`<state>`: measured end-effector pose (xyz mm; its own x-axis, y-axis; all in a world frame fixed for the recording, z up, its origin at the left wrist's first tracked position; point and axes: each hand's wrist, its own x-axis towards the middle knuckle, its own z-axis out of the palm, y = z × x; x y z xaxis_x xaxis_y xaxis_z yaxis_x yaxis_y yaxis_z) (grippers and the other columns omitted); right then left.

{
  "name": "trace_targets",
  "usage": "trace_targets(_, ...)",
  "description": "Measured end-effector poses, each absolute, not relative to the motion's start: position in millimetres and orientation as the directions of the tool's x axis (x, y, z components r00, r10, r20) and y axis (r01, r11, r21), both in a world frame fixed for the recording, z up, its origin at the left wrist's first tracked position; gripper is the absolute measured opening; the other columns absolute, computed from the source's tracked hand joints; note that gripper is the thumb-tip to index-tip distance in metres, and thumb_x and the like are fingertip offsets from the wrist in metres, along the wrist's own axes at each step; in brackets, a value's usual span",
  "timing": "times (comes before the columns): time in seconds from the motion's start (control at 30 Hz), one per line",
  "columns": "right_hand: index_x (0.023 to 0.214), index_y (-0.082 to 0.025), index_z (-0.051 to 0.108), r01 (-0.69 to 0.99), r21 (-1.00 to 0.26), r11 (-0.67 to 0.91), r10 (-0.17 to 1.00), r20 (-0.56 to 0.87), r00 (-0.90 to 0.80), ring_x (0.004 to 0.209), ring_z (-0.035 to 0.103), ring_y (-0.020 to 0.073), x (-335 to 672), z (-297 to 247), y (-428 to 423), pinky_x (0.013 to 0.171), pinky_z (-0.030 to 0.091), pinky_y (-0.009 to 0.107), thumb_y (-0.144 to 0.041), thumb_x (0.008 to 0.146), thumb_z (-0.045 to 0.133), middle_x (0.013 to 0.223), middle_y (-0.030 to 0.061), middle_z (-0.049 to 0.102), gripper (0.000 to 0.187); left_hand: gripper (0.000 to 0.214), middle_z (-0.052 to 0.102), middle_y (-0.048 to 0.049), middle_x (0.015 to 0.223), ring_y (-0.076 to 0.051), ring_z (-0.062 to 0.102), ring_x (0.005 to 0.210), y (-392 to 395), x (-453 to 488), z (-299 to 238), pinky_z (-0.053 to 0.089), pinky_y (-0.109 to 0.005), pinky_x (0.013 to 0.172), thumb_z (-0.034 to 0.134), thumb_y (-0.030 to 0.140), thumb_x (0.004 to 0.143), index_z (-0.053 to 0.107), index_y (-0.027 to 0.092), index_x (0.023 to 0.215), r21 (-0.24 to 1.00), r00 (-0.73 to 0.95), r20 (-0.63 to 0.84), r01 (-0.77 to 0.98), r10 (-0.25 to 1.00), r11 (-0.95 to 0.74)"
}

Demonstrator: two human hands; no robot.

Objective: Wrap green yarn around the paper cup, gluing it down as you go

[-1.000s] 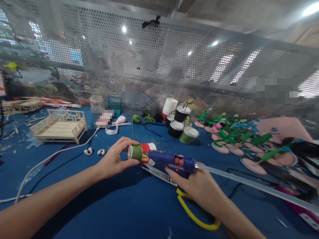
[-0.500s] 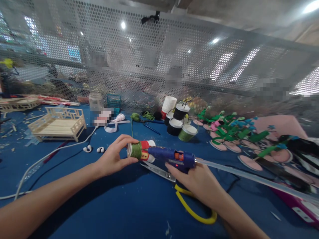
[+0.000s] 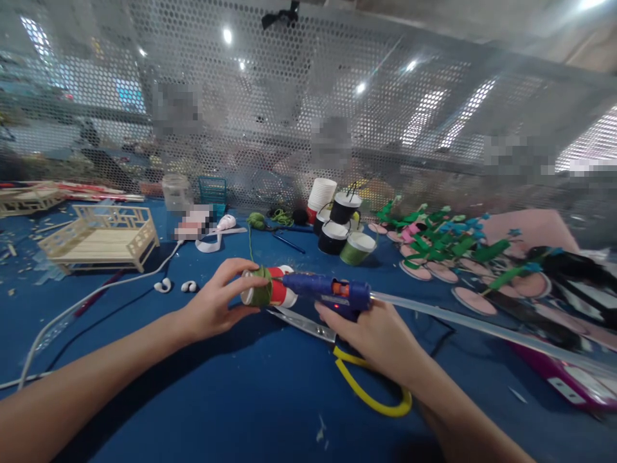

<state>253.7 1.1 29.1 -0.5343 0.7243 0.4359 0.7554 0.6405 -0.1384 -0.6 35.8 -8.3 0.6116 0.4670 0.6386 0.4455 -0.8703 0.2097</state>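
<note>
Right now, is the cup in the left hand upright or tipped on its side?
Tipped on its side: the cup held in the left hand lies roughly level, its ends pointing sideways, not up and down.

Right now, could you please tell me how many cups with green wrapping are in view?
2. One is the partly wrapped red cup in the left hand; the other, the green cup, stands right of the front black cup. More may be hidden behind.
</note>
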Motion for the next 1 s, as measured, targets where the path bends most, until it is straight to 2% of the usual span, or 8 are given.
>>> trace_targets(0.13,0.077,-0.017,0.069,0.758,-0.237,0.608,0.765,0.432,-0.478,0.045,0.054,0.016,246.9,35.0,0.4,0.044,0.042,0.025,-0.024,0.082,0.041,0.052,0.0056,0.062,0.029,0.03,0.045,-0.0106,0.109,-0.024,0.045,0.104,36.5,0.3,-8.2,0.044,-0.043,0.087,0.051,0.017,0.085,0.043,0.022,0.113,0.134,0.621,0.662,0.452,0.419,-0.882)
trace_targets(0.33,0.085,-0.019,0.071,0.772,-0.058,0.633,0.718,0.417,-0.558,0.047,0.055,0.0185,256.3,23.3,5.7,0.046,0.04,0.027,-0.013,0.073,0.043,0.052,0.0059,0.062,0.031,0.029,0.046,-0.0102,0.11,-0.025,0.045,0.105,38.0,0.4,-10.8,0.044,-0.045,0.087,0.051,0.015,0.084,0.044,0.023,0.112,0.051,0.656,0.653,0.459,0.378,-0.887)
trace_targets(0.4,0.087,-0.019,0.071,0.776,-0.041,0.63,0.721,0.401,-0.565,0.048,0.055,0.0189,255.9,22.9,6.4,0.046,0.039,0.027,-0.01,0.071,0.043,0.054,0.0065,0.063,0.033,0.03,0.046,-0.0102,0.11,-0.025,0.045,0.105,38.3,0.3,-11.5,0.044,-0.045,0.088,0.052,0.015,0.084,0.044,0.023,0.112,0.048,0.657,0.653,0.46,0.376,-0.887)
trace_targets(0.57,0.077,-0.017,0.068,0.741,-0.463,0.487,0.861,0.397,-0.317,0.046,0.054,0.0163,244.5,28.8,4.4,0.045,0.042,0.026,-0.022,0.075,0.05,0.051,0.0033,0.06,0.018,0.028,0.045,-0.011,0.112,-0.025,0.044,0.107,38.5,0.1,-12.7,0.043,-0.045,0.09,0.051,0.014,0.085,0.046,0.022,0.111,0.058,0.657,0.654,0.451,0.375,-0.891)
trace_targets(0.73,0.067,-0.018,0.055,0.487,-0.857,0.171,0.981,0.103,-0.163,0.034,0.045,0.0107,242.4,34.3,8.8,0.038,0.041,0.024,-0.033,0.071,0.059,0.039,-0.0056,0.048,0.016,0.027,0.046,-0.0109,0.113,-0.025,0.044,0.108,38.8,-0.3,-14.6,0.043,-0.045,0.089,0.049,0.016,0.086,0.046,0.023,0.112,0.087,0.642,0.657,0.456,0.395,-0.886)
trace_targets(0.8,0.067,-0.017,0.052,0.372,-0.921,0.112,0.992,0.079,-0.102,0.036,0.047,0.01,246.6,33.6,17.1,0.04,0.042,0.024,-0.035,0.066,0.064,0.043,-0.0055,0.05,0.022,0.028,0.046,-0.0107,0.112,-0.025,0.045,0.107,39.4,-0.2,-15.1,0.043,-0.045,0.089,0.05,0.015,0.085,0.046,0.023,0.112,0.086,0.638,0.659,0.462,0.399,-0.882)
trace_targets(0.9,0.071,-0.015,0.056,0.287,-0.95,0.126,0.99,0.14,0.029,0.05,0.056,0.012,254.1,27.5,34.7,0.046,0.045,0.023,-0.04,0.064,0.065,0.059,0.0012,0.061,0.028,0.031,0.046,-0.0098,0.111,-0.025,0.045,0.105,40.7,0.3,-14.8,0.044,-0.045,0.087,0.053,0.013,0.083,0.046,0.024,0.111,0.072,0.634,0.667,0.467,0.39,-0.881)
trace_targets(1.0,0.065,-0.015,0.055,0.492,-0.868,0.073,0.992,0.115,0.055,0.055,0.059,0.0127,259.7,15.0,52.9,0.048,0.046,0.022,-0.043,0.074,0.054,0.065,0.0059,0.064,0.03,0.033,0.047,-0.009,0.11,-0.024,0.046,0.103,41.4,1.0,-13.9,0.045,-0.044,0.086,0.054,0.012,0.082,0.045,0.024,0.111,0.061,0.629,0.681,0.461,0.375,-0.885)
